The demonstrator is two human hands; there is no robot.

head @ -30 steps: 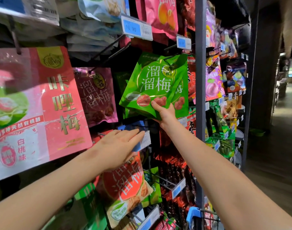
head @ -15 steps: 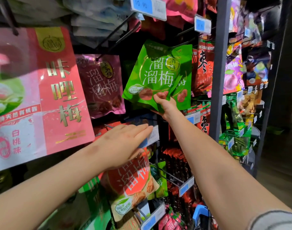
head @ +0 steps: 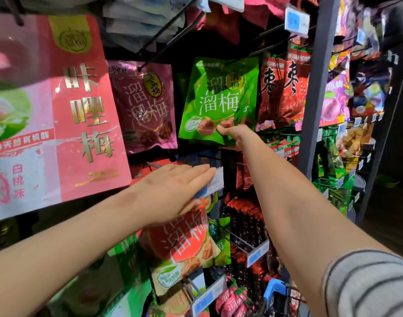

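Note:
A green snack pouch [head: 218,99] with white characters hangs at the middle of a shop rack. My right hand [head: 236,136] pinches its lower right corner, thumb on the front. My left hand [head: 173,191] reaches lower, fingers straight, resting on a blue and white price tag [head: 215,183] at the end of a peg. Below that hand hangs a red and cream pouch [head: 184,248].
A large pink pouch [head: 58,106] hangs close at the left, a dark pink one [head: 143,104] beside the green, red date packs [head: 282,88] to the right. Metal pegs with price tags stick out toward me. A grey upright post [head: 314,88] divides the rack. A blue basket [head: 273,291] is low right.
The green pouch now hangs straighter and flatter against the rack, my right hand still at its bottom. My view has moved closer and shifted right. My left hand stays on the tag.

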